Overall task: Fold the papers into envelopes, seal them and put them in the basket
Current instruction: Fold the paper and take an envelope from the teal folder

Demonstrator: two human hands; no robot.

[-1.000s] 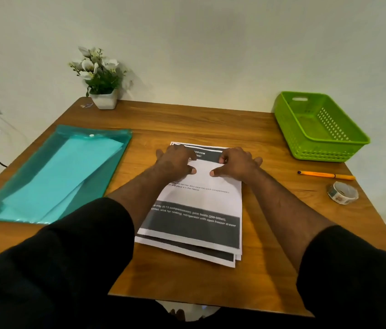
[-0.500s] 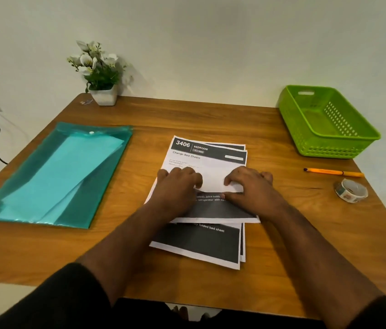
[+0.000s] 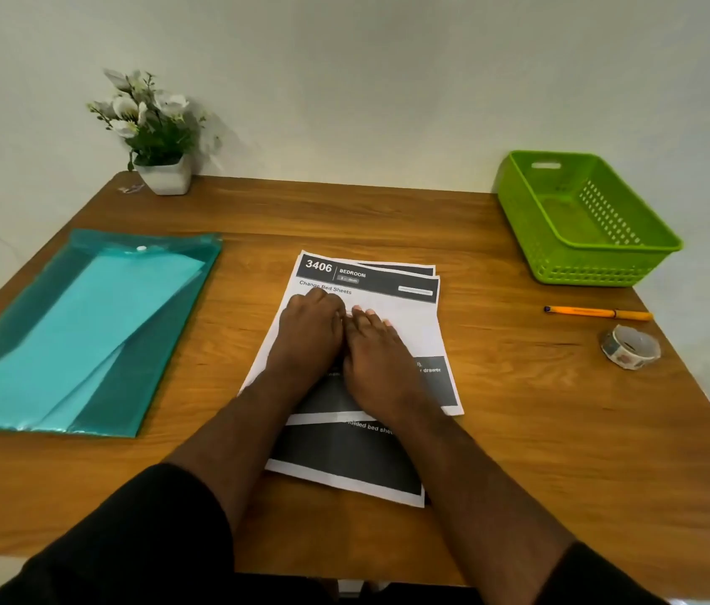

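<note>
Centrally, folded top sheet, long axis crosswise, atop printed stack; left hand and right hand press flat, grip released.

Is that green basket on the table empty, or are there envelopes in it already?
Empty. The basket shows only its bare green floor and perforated walls; the papers lie under both hands on the table.

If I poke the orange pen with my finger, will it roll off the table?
The pen looks round and thin, so it would probably roll with a poke. It lies on its side on the smooth table, near the right edge, so it might fall off. It seems light too.
</note>
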